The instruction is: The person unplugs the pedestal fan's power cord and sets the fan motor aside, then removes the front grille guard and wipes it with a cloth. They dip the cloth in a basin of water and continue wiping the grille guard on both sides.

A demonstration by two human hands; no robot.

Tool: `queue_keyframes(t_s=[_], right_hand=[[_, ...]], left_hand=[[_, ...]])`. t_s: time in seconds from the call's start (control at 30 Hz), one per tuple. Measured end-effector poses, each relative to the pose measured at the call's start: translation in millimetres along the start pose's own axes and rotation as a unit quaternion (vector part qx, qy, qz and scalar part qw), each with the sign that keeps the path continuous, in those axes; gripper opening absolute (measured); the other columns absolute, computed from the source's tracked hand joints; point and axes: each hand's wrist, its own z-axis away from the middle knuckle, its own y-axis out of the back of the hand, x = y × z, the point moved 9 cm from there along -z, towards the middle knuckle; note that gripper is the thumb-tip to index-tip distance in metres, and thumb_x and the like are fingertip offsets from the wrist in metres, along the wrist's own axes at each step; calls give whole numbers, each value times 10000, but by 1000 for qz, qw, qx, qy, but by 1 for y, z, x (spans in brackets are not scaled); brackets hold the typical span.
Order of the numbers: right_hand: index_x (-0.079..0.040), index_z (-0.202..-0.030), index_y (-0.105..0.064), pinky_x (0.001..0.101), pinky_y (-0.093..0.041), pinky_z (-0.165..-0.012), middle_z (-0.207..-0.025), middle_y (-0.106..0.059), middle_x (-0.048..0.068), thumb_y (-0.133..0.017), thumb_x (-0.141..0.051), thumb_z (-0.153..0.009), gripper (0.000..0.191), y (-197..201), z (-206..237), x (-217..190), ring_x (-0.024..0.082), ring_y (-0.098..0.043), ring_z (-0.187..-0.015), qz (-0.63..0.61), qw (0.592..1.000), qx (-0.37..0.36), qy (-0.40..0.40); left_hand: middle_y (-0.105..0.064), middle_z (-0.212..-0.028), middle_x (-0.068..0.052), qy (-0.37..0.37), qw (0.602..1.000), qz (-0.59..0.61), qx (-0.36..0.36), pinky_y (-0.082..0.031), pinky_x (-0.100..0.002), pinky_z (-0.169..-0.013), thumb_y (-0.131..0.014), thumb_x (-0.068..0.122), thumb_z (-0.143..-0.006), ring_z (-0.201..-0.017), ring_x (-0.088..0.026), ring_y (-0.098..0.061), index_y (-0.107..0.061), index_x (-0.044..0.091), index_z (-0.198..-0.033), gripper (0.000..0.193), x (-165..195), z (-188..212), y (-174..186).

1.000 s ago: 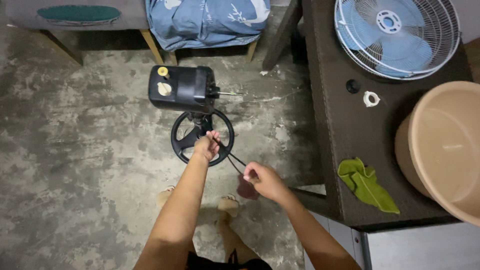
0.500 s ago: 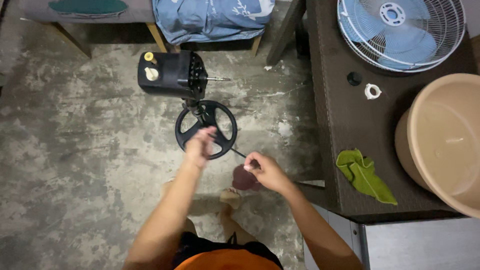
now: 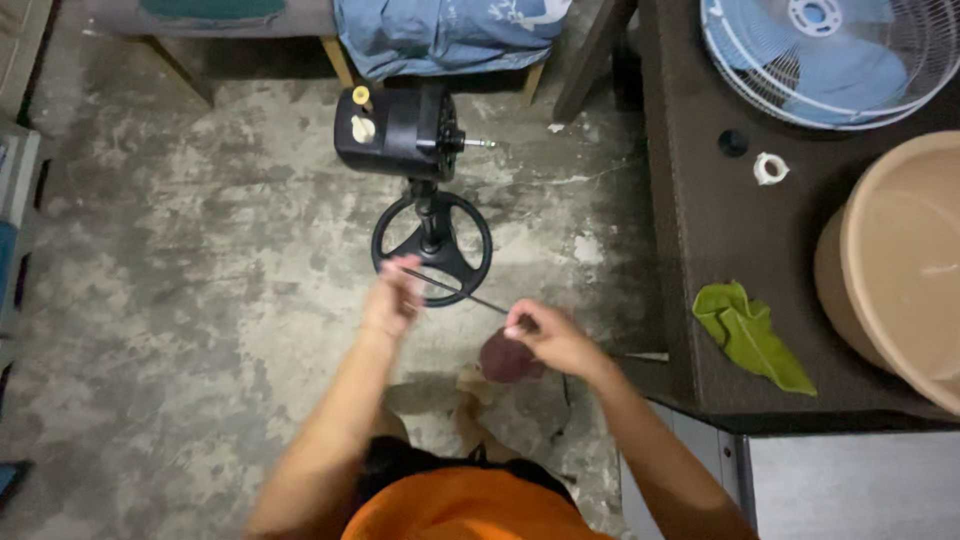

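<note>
Both hands have drawn nearer to the person since the earlier frames, off the fan base, and the black cord now stretches taut between them.

Nearest, an orange shirt fills the bottom edge, with bare feet below on a rough, stained concrete floor. The left hand is blurred; its grip looks pinched together on the near-left end of the cord, though how tightly cannot be told. The right hand has its fingers closed together on the other end of the cord, just above a dark reddish round thing that sits under the palm, touching it or just beside it.

Just beyond the hands stands the black ring-shaped fan base on the floor, its short stem rising to the black motor housing with a bare shaft pointing right and two pale knobs on top. The cord crosses the near rim of the base.

To the right runs a dark worktop. On it lie a crumpled green cloth near, a large tan plastic basin at the right edge, a small white ring-shaped cap and a small black knob farther on, and a blue fan blade inside a white wire guard at the far right.

Farthest, a bundle of blue cloth lies over a wooden-legged bench.
</note>
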Motion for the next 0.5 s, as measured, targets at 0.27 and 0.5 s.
queue_keyframes(t_s=[0.27,0.5], right_hand=[[-90,-1005,-627,254,-490,-678,-821,-614,-46,-720,-185,-954,142,-6,-4,-21,57,-543,-755,37,997,30,60],[-78,-1027,-634,244,-483,-682,-838,-599,-50,-716,-156,-959,132,-20,-1,-26,45,-546,-770,-33,996,-41,70]], left_hand=[[-719,-943,72,118,974,-193,-2,-457,-252,-576,-487,497,-1028,-736,-42,-627,-681,164,-1161,407,-64,71,-43],[-568,-709,71,19,999,-37,-7,-369,-242,-487,-489,475,-1076,-577,-52,-497,-698,147,-1104,391,10,48,-16]])
